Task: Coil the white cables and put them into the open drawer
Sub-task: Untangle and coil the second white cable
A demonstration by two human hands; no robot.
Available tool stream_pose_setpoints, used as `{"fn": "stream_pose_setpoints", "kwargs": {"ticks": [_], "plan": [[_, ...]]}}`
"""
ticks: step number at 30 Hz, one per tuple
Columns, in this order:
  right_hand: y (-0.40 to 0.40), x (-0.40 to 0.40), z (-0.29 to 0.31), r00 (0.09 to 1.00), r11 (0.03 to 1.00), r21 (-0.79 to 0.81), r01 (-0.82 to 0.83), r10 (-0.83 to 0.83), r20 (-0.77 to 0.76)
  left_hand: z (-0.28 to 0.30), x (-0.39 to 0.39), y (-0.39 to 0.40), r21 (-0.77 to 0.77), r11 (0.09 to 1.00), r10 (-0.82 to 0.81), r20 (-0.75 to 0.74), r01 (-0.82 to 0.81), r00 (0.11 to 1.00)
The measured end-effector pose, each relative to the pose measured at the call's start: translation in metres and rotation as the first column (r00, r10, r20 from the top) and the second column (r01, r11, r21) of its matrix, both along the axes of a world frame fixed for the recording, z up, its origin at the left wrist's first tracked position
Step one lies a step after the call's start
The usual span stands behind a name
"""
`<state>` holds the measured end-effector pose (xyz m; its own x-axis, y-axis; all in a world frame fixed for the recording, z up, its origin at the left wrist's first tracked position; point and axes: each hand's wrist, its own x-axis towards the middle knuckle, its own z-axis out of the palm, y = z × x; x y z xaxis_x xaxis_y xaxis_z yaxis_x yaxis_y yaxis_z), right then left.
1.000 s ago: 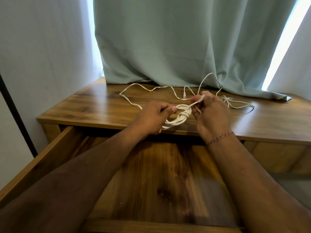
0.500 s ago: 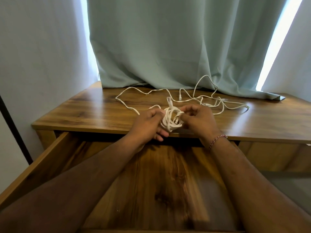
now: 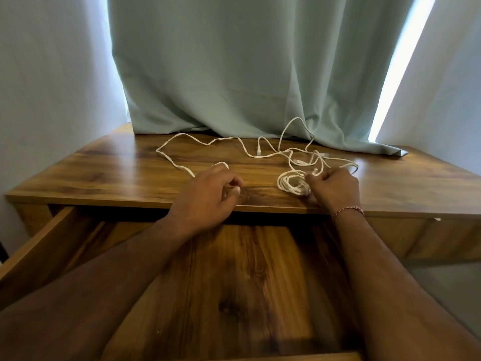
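Observation:
A coiled white cable (image 3: 291, 182) lies on the wooden desk top (image 3: 104, 175) near its front edge. My right hand (image 3: 334, 187) grips the coil's right side with curled fingers. Loose white cables (image 3: 234, 138) sprawl over the back of the desk, tangled at the right (image 3: 307, 158). My left hand (image 3: 208, 196) sits left of the coil with curled fingers, over one strand of loose cable. Whether it pinches that strand is hidden. The open drawer (image 3: 39, 246) lies below both forearms, with nothing showing on its bottom.
A pale green curtain (image 3: 247, 74) hangs behind the desk, and its hem rests on the back edge. Walls stand close at left and right. A second drawer front (image 3: 429, 238) is closed at the right.
The coil was held between both hands above the desk edge. Now it lies on the desk at the right under my right hand, and my left hand has let go and moved left.

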<state>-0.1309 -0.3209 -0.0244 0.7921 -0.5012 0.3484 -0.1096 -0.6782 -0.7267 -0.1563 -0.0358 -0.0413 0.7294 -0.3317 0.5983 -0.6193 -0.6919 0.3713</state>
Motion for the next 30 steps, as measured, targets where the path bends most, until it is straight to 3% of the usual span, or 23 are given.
{"fn": "stream_pose_setpoints", "kwargs": {"ticks": [6, 11, 15, 19, 22, 25, 30], "plan": [[0.013, -0.010, 0.011, 0.975, 0.999, -0.025, 0.034, -0.028, 0.220, 0.003, 0.015, 0.021, -0.069, 0.990, 0.127, 0.079, -0.121, 0.989], [0.049, -0.014, 0.011, 0.903, 0.977, -0.075, -0.201, 0.215, 0.372, 0.004, 0.027, 0.047, -0.028, 0.972, 0.234, -0.001, -0.234, 0.972], [0.086, -0.016, -0.001, 0.832, 0.864, -0.279, -0.419, 0.489, 0.264, -0.001, 0.037, 0.063, 0.143, 0.962, 0.251, -0.132, -0.232, 0.959], [0.112, -0.017, -0.012, 0.738, 0.618, -0.544, -0.567, 0.675, -0.003, -0.007, 0.040, 0.070, 0.219, 0.973, 0.118, -0.192, -0.075, 0.974], [0.125, -0.017, -0.019, 0.711, 0.458, -0.685, -0.567, 0.692, -0.127, -0.006, 0.039, 0.069, 0.282, 0.958, 0.095, -0.141, -0.053, 0.985], [0.129, -0.015, -0.023, 0.736, 0.454, -0.703, -0.548, 0.661, -0.147, -0.007, 0.043, 0.066, 0.360, 0.932, 0.072, -0.089, -0.035, 0.993], [0.125, -0.012, -0.023, 0.736, 0.483, -0.680, -0.552, 0.666, -0.124, -0.006, 0.042, 0.063, 0.345, 0.938, -0.003, -0.060, 0.023, 0.998]]}}
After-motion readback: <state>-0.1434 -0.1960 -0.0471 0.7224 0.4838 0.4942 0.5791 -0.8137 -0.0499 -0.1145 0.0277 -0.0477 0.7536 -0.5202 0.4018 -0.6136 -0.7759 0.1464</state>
